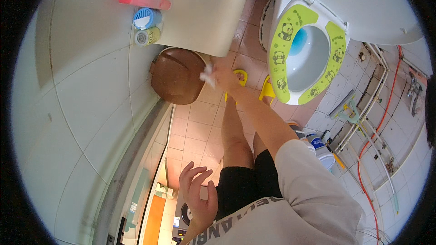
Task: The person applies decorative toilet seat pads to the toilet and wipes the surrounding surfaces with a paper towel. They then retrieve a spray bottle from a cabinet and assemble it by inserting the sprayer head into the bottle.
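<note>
My right hand (221,78) reaches forward, slightly smeared by motion. Its fingers are closed on a crumpled white tissue (209,75), which is blurred at its edges. Just left of the tissue stands a brown bin (178,76) with its lid down; whether the tissue touches the lid I cannot tell. Close to my body, my left hand (200,194) is raised with loosely bent fingers apart and nothing in them.
A toilet (313,63) with a green panda-patterned seat cover (278,57) is at right, its lid (363,4) up. A cream ledge (204,13) holds a pink bottle (143,0) and two canisters (147,18). Buckets (318,147) stand by my right side.
</note>
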{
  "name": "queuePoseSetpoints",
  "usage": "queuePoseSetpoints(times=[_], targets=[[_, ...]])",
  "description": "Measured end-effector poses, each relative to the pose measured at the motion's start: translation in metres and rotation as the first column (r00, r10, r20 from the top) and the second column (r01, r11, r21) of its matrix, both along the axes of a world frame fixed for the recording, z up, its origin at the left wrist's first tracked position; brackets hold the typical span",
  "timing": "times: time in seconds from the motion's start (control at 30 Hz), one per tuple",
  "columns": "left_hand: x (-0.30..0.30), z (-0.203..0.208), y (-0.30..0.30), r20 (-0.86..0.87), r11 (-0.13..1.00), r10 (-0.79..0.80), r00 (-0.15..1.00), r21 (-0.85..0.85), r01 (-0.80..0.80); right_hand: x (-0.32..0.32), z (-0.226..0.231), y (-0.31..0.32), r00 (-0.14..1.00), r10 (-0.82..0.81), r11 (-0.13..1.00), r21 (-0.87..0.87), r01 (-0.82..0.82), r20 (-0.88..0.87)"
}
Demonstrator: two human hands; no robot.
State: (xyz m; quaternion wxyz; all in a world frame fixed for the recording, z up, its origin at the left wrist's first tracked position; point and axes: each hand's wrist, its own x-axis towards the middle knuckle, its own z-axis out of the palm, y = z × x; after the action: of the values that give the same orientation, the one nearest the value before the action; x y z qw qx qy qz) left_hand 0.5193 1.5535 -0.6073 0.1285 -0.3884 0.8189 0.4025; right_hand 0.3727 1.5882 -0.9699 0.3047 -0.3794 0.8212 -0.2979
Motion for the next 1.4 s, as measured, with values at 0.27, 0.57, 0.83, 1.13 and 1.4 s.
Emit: queuePoseSetpoints(times=[0.27, 0.57, 0.83, 1.13, 1.4], targets=[[0.009, 0.014, 0.004, -0.006, 1.000, 0.005, 1.000, 0.023, -0.005, -0.099, 0.021, -0.013, 0.809, -0.550, 0.821, -0.310, 0.479, -0.207], [0.021, 0.013, 0.002, -0.027, 0.999, 0.032, 0.999, -0.017, -0.033, -0.051, -0.032, -0.047, 0.917, -0.380, 0.925, -0.070, 0.374, -0.123], [0.019, 0.056, 0.012, -0.097, 0.995, 0.091, 0.991, -0.035, -0.095, 0.115, 0.077, 0.069, 0.631, -0.468, 0.815, 0.026, 0.579, 0.619], [0.026, 0.145, 0.065, -0.305, 0.941, 0.286, 0.908, -0.089, -0.326, 0.005, 0.140, 0.247, 0.091, -0.551, 0.567, 0.291, 0.771, 0.830], [0.034, 0.180, 0.104, -0.413, 0.919, 0.287, 0.864, -0.135, -0.370, -0.088, 0.215, 0.292, -0.188, -0.465, 0.321, 0.363, 0.875, 0.865]])
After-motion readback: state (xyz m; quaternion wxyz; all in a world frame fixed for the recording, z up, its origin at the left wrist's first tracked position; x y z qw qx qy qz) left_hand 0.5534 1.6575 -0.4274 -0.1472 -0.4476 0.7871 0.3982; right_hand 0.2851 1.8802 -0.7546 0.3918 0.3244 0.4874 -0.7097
